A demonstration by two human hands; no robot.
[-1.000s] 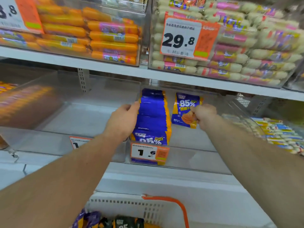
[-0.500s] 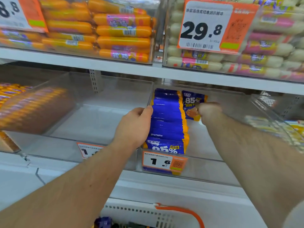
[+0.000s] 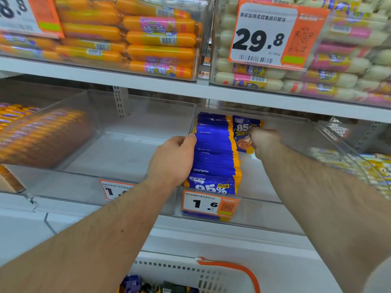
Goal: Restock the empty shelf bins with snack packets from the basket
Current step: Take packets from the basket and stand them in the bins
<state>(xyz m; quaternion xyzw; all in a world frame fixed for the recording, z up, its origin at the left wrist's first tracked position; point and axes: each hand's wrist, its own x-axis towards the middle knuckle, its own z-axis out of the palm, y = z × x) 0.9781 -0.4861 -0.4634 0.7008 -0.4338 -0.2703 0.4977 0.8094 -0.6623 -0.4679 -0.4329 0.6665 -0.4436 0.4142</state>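
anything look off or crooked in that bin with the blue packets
One blue packet stands apart to the right of the tidy row of packets, facing front, pinched by the right hand. The left hand steadies the row. Nothing looks spilled or damaged.

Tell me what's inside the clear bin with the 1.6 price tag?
A row of blue snack packets stands along the clear bin's left side, steadied by the left hand. The right hand pinches another packet behind. The price tag covers the front packet's lower part.
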